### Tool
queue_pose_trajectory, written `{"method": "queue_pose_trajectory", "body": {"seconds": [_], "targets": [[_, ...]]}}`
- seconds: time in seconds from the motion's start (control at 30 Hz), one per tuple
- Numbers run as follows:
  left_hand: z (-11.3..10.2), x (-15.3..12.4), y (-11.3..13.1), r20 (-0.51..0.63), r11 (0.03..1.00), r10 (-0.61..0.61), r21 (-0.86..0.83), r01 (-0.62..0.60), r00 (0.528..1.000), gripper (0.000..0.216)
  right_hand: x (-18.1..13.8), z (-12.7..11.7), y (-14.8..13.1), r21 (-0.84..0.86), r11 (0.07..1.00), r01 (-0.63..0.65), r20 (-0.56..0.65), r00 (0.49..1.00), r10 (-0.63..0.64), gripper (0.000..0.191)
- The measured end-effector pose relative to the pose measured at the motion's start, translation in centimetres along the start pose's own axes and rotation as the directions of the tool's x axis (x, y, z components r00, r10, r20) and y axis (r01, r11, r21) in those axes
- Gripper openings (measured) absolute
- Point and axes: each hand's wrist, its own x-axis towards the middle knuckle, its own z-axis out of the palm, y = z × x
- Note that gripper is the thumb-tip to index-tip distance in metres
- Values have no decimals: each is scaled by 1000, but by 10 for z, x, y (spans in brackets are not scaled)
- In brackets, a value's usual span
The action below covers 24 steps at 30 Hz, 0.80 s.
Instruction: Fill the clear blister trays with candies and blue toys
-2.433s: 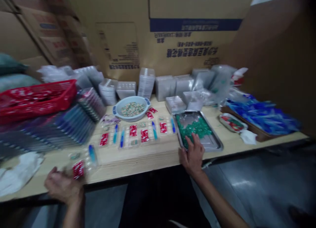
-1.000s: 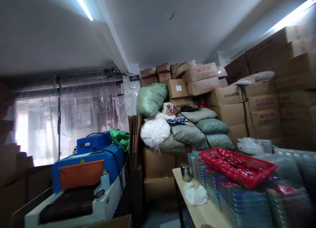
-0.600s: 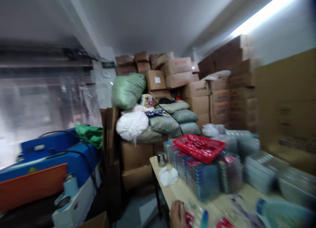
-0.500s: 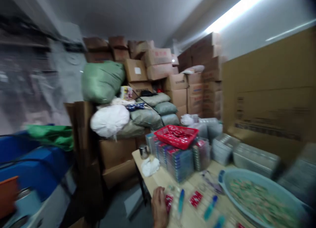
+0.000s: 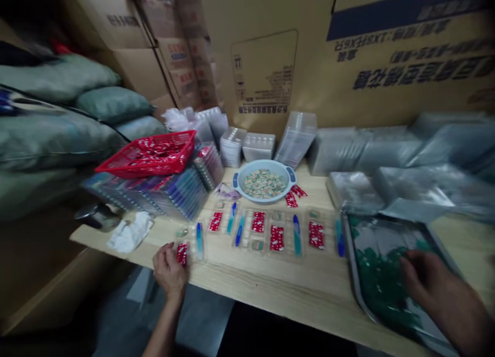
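Observation:
My left hand (image 5: pixel 169 269) rests at the table's near edge, fingers curled on the leftmost clear tray (image 5: pixel 189 242), which holds a red packet and a blue stick. My right hand (image 5: pixel 423 279) reaches into a metal tray (image 5: pixel 353 274) of green pieces (image 5: pixel 377 279); its fingers are blurred and partly hidden. Between the hands lies a row of clear trays (image 5: pixel 278 233) with red packets and blue sticks. Behind them stands a pale blue bowl (image 5: pixel 264 181) of small wrapped pieces.
A red basket (image 5: pixel 152 153) sits on stacks of filled packs (image 5: pixel 174 189) at the left. Stacks of empty clear trays (image 5: pixel 294 138) and plastic bags (image 5: pixel 406 161) line the back, against big cardboard boxes (image 5: pixel 309 48). A white cloth (image 5: pixel 129 232) and metal cup (image 5: pixel 96 215) lie at the left end.
The view swung from the storeroom at the left back down onto the table. My left hand stays on the leftmost tray; my right hand shows again in the metal tray.

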Motion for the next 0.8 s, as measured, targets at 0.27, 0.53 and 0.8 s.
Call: {"method": "queue_pose_trajectory", "body": {"seconds": [0.27, 0.53, 0.8], "targets": [[-20, 14, 5, -63, 997, -72, 6, 73, 995, 43, 0, -14, 2, -65, 989, -131, 105, 985, 137, 26], [-7, -57, 159, 556, 843, 158, -506, 181, 816, 36, -15, 3, -50, 88, 996, 10, 63, 998, -15, 32], [35, -155, 261, 970, 281, 243, -63, 958, -7, 58, -54, 32, -132, 269, 902, 336, -21, 939, -344, 18]]}}
